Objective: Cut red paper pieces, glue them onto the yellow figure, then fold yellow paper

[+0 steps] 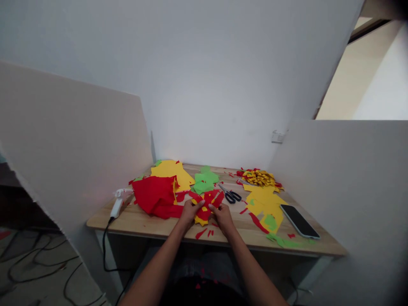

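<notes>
Between my two hands is a red and yellow felt-like cutout (204, 212) with yellow spots and a jagged yellow lower edge. My left hand (190, 212) pinches its left side, thumb on top. On the other side my right hand (223, 214) grips it the same way. Large red sheet material (156, 195) lies crumpled just left of my left hand. Scissors (231, 195) with dark handles rest beyond my right hand. Small red scraps (200, 233) are scattered on the tabletop near the front edge.
A white glue gun (117, 204) with a black cord lies at the left edge. Yellow sheets (174, 172), green pieces (205, 179) and a yellow-red pile (259, 177) sit at the back. A phone (299, 221) lies right. Partitions (79, 140) flank the table (143, 227).
</notes>
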`<control>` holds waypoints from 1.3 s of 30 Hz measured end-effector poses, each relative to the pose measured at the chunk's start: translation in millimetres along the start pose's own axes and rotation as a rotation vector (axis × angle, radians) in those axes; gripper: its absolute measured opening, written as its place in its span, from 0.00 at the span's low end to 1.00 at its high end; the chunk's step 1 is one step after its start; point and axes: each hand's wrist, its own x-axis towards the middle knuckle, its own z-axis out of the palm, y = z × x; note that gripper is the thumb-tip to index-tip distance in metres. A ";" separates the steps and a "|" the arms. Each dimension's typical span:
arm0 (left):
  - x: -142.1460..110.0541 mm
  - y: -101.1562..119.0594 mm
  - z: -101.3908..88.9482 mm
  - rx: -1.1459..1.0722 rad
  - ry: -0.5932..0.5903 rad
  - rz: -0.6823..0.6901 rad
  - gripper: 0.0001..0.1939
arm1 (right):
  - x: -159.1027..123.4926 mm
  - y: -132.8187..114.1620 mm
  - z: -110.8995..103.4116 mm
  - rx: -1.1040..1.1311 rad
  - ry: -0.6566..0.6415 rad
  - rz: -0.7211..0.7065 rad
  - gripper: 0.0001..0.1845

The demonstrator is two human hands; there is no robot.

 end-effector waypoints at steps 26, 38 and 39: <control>2.6 -3.9 -1.8 -0.031 -0.006 0.018 0.23 | -0.3 -3.5 1.9 -0.051 0.052 0.002 0.24; 5.5 -6.7 -2.3 -0.055 0.001 0.040 0.23 | 2.9 3.1 -3.5 -0.032 0.092 -0.032 0.21; 5.6 -6.3 -2.2 -0.061 0.007 0.049 0.22 | 3.5 3.9 -4.1 -0.032 0.095 -0.036 0.21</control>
